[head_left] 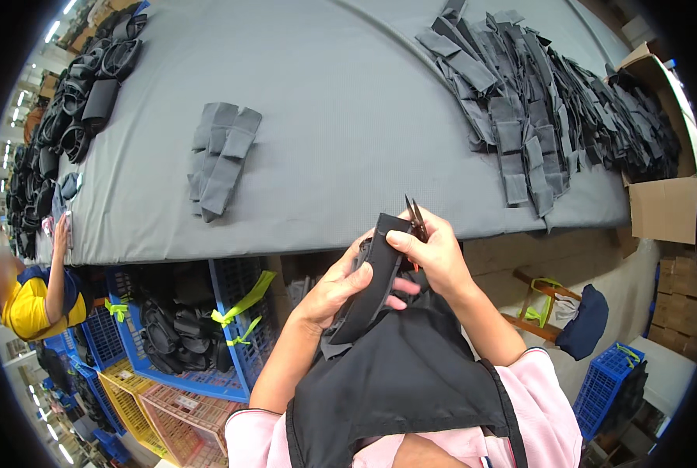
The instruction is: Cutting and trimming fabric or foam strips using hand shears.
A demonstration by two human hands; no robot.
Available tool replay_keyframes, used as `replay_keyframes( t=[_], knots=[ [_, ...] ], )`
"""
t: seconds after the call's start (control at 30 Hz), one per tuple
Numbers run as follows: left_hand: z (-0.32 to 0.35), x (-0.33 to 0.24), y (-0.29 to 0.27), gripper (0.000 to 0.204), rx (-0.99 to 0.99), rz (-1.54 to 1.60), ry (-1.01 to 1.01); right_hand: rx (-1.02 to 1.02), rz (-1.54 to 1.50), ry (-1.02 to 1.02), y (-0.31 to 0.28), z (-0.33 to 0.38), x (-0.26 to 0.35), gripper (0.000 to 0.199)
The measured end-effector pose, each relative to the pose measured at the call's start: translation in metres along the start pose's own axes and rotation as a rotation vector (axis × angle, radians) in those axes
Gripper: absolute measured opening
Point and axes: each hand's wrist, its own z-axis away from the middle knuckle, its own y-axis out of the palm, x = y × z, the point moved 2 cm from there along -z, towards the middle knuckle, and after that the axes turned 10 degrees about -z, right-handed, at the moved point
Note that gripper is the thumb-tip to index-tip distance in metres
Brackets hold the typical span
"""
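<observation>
Beside the near edge of the table, the left hand grips a black strip while the right hand, holding scissors, pinches its end, seemingly for steadiness.

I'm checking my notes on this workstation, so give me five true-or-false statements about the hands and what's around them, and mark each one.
1. The right hand holds dark, pointed metal snips. True.
2. The left hand lies flat on the grey, cloth-covered table. False: it grips a black, flat fabric piece in front of the table edge.
3. A large heap of grey fabric strips lies on the table's right side. True.
4. The large blue plastic crate at the person's left holds bright red items. False: the items inside are black.
5. Bright yellow-green ribbon is tied to that crate. True.
</observation>
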Motion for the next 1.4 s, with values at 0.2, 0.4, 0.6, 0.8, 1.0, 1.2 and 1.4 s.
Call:
replay_keyframes(
  t=[0.2, 0.4, 0.6, 0.8, 1.0, 1.2, 1.4],
  knots=[
    [0.001, -0.002, -0.004, 0.075, -0.043, -0.005, 0.064, -0.229, 0.670, -0.621, 0.000, 0.022, 0.021, 0.014],
    [0.002, 0.002, -0.004, 0.076, -0.028, 0.000, 0.046, -0.162, 0.487, -0.478, 0.012, 0.016, 0.029, 0.012],
    [0.004, -0.002, -0.003, 0.073, -0.070, -0.041, 0.056, -0.179, 0.430, -0.517, 0.003, 0.013, 0.022, 0.014],
    [0.011, -0.014, -0.003, 0.058, -0.147, -0.364, -0.042, 0.044, 0.875, -0.586, 0.015, 0.011, 0.053, 0.031],
    [0.011, -0.022, -0.002, 0.045, -0.216, -0.514, -0.073, 0.196, 0.698, -0.379, 0.002, 0.000, 0.046, 0.015],
    [0.009, -0.022, -0.006, 0.043, -0.219, -0.777, 0.087, 0.066, 0.538, -0.306, 0.006, 0.006, 0.027, 0.005],
    [0.006, -0.017, -0.005, 0.043, -0.246, -0.889, 0.198, 0.007, -0.178, -0.090, -0.009, 0.003, 0.013, 0.013]
  ],
)
